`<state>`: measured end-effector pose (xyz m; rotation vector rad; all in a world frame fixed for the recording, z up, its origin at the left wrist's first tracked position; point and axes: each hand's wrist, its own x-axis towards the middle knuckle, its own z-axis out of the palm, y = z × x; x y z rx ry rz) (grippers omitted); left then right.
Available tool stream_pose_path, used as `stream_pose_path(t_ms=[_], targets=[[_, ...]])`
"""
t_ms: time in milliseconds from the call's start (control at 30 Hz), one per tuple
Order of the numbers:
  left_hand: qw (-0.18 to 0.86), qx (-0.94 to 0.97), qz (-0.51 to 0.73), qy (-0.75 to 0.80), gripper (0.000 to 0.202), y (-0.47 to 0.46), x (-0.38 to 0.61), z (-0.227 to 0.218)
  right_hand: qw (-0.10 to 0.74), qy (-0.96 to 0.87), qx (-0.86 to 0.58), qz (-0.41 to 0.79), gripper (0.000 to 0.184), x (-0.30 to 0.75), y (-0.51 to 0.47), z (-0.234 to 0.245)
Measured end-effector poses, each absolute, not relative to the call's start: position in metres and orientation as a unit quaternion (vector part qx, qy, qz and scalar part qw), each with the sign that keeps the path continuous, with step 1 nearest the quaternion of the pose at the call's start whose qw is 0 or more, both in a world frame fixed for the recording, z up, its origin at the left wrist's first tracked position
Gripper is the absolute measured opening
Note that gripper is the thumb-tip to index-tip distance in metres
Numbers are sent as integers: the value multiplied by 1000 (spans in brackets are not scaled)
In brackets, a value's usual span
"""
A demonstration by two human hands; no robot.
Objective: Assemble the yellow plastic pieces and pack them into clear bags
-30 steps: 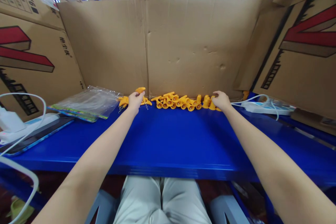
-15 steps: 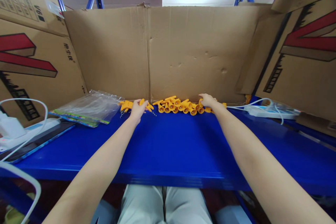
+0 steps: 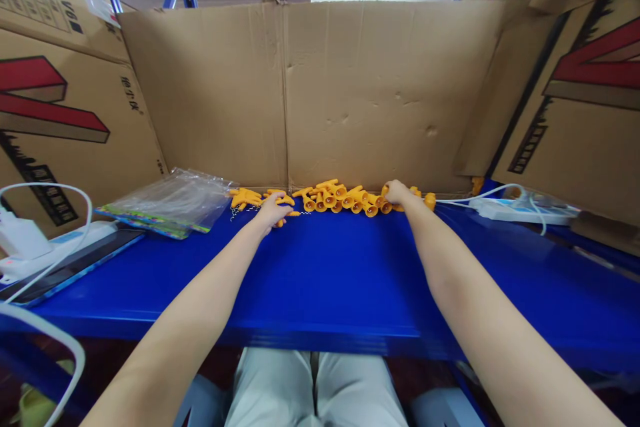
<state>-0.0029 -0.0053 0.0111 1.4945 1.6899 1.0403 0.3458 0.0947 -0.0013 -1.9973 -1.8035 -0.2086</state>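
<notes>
A row of small orange plastic parts (image 3: 345, 197) lies along the back of the blue shelf (image 3: 320, 280), against a cardboard wall (image 3: 350, 87). My left hand (image 3: 273, 209) rests on the left end of the row, fingers curled over a few orange pieces (image 3: 287, 201). A separate clump of orange parts (image 3: 245, 197) sits just left of it. My right hand (image 3: 397, 192) is on the right part of the row, fingers bent down onto the pieces there. What either hand actually grips is hidden under the fingers.
A clear plastic bag (image 3: 170, 203) lies at the left, beside a dark tablet (image 3: 70, 263) and a white charger with cable (image 3: 20, 237). A white power strip (image 3: 520, 210) with cords sits at the right. Printed cardboard boxes (image 3: 60, 100) flank both sides.
Both hands have moved inward along the row of orange parts: the left hand slid right, the right hand slid left, bunching the pieces closer together.
</notes>
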Motion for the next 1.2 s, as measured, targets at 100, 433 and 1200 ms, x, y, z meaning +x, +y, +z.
stream_pose_path(t_ms=[100, 433, 1200], targets=[[296, 606, 335, 658, 60, -4, -3, 6, 189, -620, -758, -74, 33, 342, 90, 2], [36, 779, 139, 611, 38, -6, -7, 2, 193, -581, -784, -101, 27, 323, 65, 11], [-46, 841, 173, 510, 32, -13, -1, 8, 259, -758, -578, 154, 21, 254, -23, 12]])
